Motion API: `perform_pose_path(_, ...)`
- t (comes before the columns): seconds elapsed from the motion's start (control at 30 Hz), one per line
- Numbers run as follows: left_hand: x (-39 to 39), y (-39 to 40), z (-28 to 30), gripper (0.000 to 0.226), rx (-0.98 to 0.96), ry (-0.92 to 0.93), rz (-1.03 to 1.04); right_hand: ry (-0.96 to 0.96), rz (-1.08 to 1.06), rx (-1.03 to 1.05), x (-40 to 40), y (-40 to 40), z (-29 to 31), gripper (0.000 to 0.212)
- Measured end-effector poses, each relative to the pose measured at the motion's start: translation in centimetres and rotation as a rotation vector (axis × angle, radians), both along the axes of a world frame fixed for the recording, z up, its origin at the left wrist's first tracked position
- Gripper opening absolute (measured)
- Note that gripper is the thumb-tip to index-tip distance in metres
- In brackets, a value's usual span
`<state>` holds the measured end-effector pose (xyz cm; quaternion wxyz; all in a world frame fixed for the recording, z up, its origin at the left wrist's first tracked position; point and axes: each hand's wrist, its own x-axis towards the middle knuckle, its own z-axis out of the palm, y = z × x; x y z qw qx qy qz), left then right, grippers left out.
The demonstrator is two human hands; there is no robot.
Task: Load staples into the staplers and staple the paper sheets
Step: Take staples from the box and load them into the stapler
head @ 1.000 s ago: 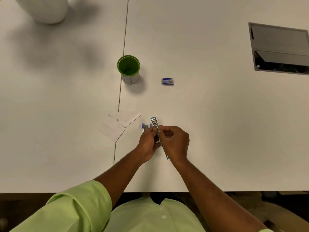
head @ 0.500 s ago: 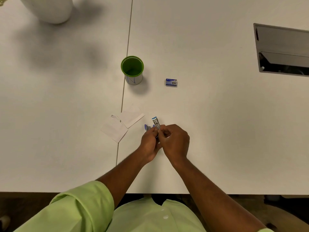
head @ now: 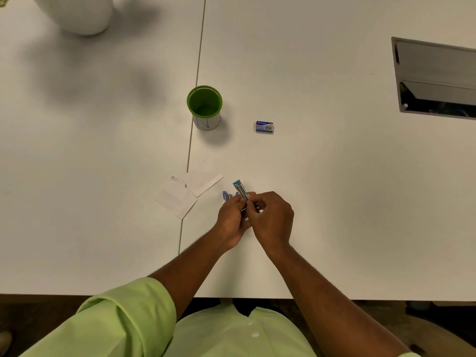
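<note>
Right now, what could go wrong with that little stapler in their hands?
Both hands, left hand and right hand, pinch the small teal stapler tightly, so fingers could get nipped, or staples may spill onto the table. The purple stapler lies right beside the left hand and might get bumped toward the paper sheets.

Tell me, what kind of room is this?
Probably an office or meeting room. The big white table has a cable hatch set into it, and a green pen cup and a staple box sit on top.
</note>
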<state>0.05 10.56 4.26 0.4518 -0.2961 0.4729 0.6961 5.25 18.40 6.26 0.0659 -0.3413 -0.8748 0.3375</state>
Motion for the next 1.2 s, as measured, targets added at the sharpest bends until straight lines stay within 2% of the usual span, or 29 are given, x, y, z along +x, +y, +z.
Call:
perform_pose_path(0.4, -0.2, 0.1, 0.0, 0.032, 0.032, -0.002, 0.002, 0.042, 0.049, 0.028, 0.1, 0.3, -0.1, 0.012)
perform_pose_path(0.77, -0.4, 0.1, -0.2, 0.03, 0.034, 0.023, -0.058, -0.025, 0.105, 0.031, 0.0, 0.8, -0.4, 0.017)
perform_pose_path(1.2, -0.4, 0.3, -0.3, 0.028, 0.034, 0.005, -0.036, -0.06, 0.142, 0.034, 0.3, 0.7, -1.1, 0.023)
